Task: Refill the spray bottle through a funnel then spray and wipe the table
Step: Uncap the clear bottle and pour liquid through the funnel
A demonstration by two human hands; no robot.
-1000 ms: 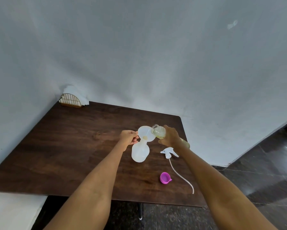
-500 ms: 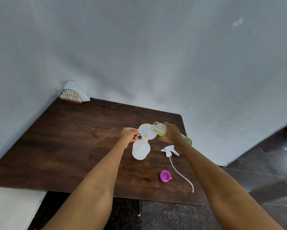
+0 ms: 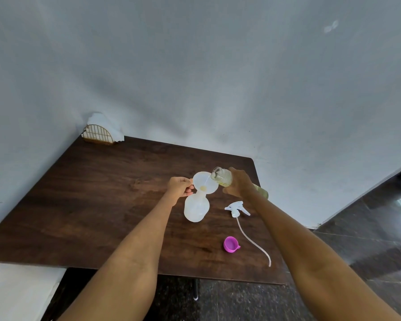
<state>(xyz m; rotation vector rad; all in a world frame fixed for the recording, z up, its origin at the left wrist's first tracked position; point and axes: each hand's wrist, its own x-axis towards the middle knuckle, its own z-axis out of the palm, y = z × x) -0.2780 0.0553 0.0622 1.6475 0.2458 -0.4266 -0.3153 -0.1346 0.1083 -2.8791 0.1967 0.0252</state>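
A translucent white spray bottle (image 3: 196, 208) stands on the dark wooden table (image 3: 97, 193) with a white funnel (image 3: 205, 183) in its neck. My left hand (image 3: 179, 186) pinches the funnel's rim at its left side. My right hand (image 3: 238, 183) grips a clear refill bottle (image 3: 222, 176) of yellowish liquid, tipped with its mouth over the funnel; a thin stream runs into the funnel. The white trigger spray head (image 3: 236, 208) with its long tube lies on the table right of the bottle. A pink cap (image 3: 230, 244) lies nearer to me.
A gold wire holder with white napkins (image 3: 99, 133) stands at the table's far left corner against the white wall. The table's right edge drops to a dark tiled floor (image 3: 368, 239). A white surface (image 3: 16, 290) lies at lower left.
The view has shifted slightly. Both hands hold the same grips, and the refill bottle stays tipped over the funnel with liquid running in.
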